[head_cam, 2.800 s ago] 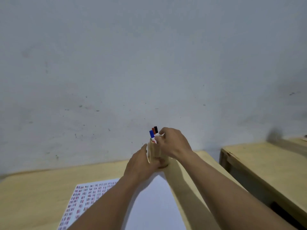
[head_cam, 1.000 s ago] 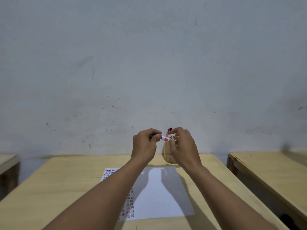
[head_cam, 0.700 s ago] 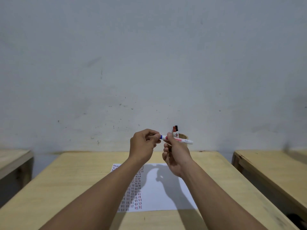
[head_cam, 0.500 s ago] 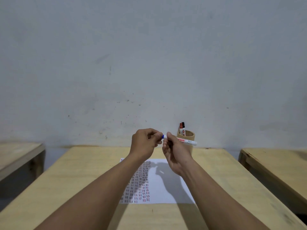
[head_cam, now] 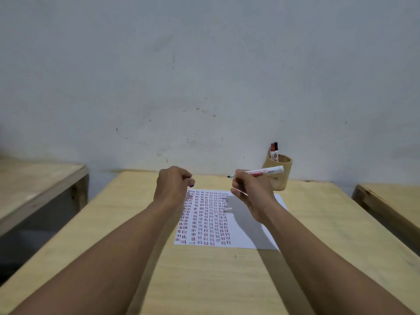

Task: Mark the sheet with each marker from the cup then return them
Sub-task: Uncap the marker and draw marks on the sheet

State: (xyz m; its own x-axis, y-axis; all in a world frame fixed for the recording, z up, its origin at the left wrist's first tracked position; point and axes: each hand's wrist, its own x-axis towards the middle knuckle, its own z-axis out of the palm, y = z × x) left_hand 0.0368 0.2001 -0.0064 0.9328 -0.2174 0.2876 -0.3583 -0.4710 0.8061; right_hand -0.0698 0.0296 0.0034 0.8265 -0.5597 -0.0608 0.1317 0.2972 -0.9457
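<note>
My right hand grips a white marker with its blue tip bared and pointing left, held above the far edge of the sheet. My left hand is closed around the blue cap, of which only the end shows. The white sheet lies on the wooden table, its left half filled with rows of small red and dark marks. A tan cup stands at the back right of the table near the wall, with a red-capped marker and a black-capped marker upright in it.
A plain grey wall rises right behind the table. Another wooden table stands to the left across a gap, and a third to the right.
My hands have pulled apart: the cap has come off the blue marker into my left hand. The view has tilted down and left, so the sheet and cup show more fully.
</note>
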